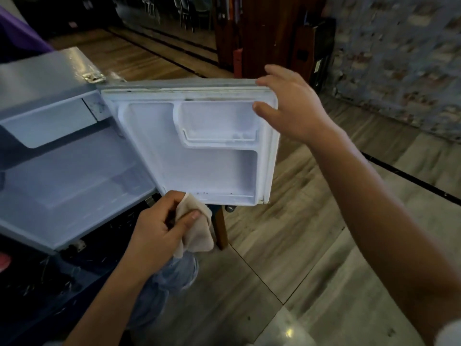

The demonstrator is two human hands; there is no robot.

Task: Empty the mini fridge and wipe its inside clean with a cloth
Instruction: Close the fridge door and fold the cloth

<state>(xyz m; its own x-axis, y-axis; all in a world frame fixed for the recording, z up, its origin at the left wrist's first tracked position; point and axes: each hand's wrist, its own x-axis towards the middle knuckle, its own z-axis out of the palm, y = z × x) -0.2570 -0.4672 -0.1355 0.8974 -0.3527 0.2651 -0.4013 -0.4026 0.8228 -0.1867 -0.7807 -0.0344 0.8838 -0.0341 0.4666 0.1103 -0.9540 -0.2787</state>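
Observation:
The mini fridge (45, 71) stands at the left with its white door (154, 151) swung wide open toward me. Its inside (74, 181) looks bare, with a small freezer flap (47, 123) at the top. The door's shelves hold nothing. My right hand (289, 106) is at the door's top right corner, fingers over the top edge and thumb on the inner face. My left hand (159, 226) is below the door's bottom edge, closed around a crumpled beige cloth (197, 228).
A brown wooden leg (222, 228) stands under the door. A dark surface (50, 283) lies below the fridge. A wooden cabinet (264, 31) stands behind, a patterned wall (399, 58) at the right. Tiled floor (299, 245) spreads to the right. My jeans-clad leg (172, 273) is below the cloth.

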